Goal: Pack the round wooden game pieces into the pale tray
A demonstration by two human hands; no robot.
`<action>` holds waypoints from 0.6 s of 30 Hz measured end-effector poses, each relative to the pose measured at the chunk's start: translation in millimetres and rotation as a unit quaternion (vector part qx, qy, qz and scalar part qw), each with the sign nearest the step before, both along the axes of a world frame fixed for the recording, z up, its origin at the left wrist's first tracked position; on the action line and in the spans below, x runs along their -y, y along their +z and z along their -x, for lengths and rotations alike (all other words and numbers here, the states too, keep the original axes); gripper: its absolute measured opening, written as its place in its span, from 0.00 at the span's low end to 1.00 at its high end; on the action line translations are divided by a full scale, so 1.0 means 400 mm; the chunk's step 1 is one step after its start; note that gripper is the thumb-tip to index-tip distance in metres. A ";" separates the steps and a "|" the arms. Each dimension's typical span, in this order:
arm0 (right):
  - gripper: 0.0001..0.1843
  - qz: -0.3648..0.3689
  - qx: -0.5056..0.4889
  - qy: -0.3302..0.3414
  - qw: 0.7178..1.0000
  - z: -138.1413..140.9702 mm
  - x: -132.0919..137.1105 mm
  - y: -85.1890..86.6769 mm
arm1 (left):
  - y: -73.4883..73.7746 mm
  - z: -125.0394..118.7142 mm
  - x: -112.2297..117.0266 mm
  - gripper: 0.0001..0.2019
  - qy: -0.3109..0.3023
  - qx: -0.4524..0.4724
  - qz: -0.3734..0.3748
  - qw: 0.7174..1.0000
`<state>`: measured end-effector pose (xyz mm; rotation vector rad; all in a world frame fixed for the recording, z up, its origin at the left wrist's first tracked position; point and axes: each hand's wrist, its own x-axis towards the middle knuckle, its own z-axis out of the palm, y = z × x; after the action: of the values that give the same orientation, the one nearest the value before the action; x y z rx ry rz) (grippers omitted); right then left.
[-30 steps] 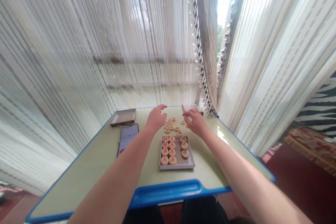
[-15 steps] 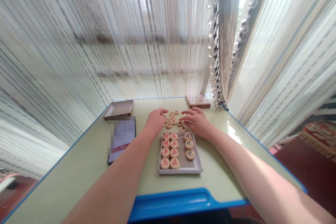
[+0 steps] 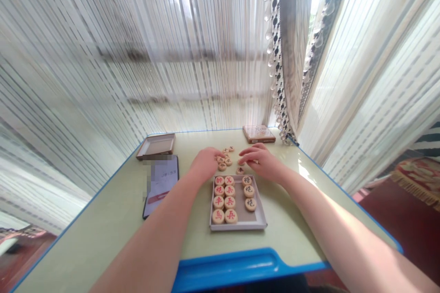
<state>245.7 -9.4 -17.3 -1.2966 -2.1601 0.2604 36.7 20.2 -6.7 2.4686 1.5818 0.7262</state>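
A shallow grey tray (image 3: 258, 219) lies on the pale green table (image 3: 113, 219) and holds several round wooden chess pieces (image 3: 224, 197) marked in red and black. More loose pieces (image 3: 227, 159) lie in a small heap just beyond it. My left hand (image 3: 205, 165) rests at the left edge of that heap, fingers curled onto a piece. My right hand (image 3: 263, 162) is at the right edge of the heap, fingers bent down and pinching at a piece.
A phone (image 3: 161, 184) lies left of the tray, and an open box half (image 3: 156, 145) sits behind it. A patterned box lid (image 3: 259, 133) is at the far right corner. Sheer curtains close in behind and on both sides. The near edge has a blue rim (image 3: 227, 265).
Both hands have drawn back toward me from the far side of the table and settled on the heap of loose pieces; the camera tilted down slightly.
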 end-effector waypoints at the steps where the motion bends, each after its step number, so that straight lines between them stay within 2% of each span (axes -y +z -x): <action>1: 0.18 0.017 -0.002 0.010 1.000 0.003 0.005 0.004 | 0.000 0.000 -0.001 0.19 -0.012 0.009 0.013 1.000; 3: 0.19 0.044 -0.002 0.014 0.999 0.007 0.012 0.011 | 0.000 0.001 -0.003 0.17 -0.022 0.013 0.036 0.999; 6: 0.16 0.035 0.001 -0.014 0.999 0.006 0.018 0.017 | 0.002 0.003 -0.006 0.15 -0.028 -0.002 0.044 0.999; 11: 0.08 0.008 -0.003 -0.039 0.999 0.000 0.012 0.016 | 0.009 0.004 -0.001 0.13 -0.032 -0.038 0.034 0.998; 18: 0.08 0.057 0.003 -0.038 0.998 0.005 0.008 0.006 | 0.014 0.003 0.018 0.13 -0.004 -0.044 -0.009 0.999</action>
<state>243.7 -12.5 -14.9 -1.4421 -2.1223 0.3532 35.4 13.2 -1.0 2.5527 1.5995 0.6418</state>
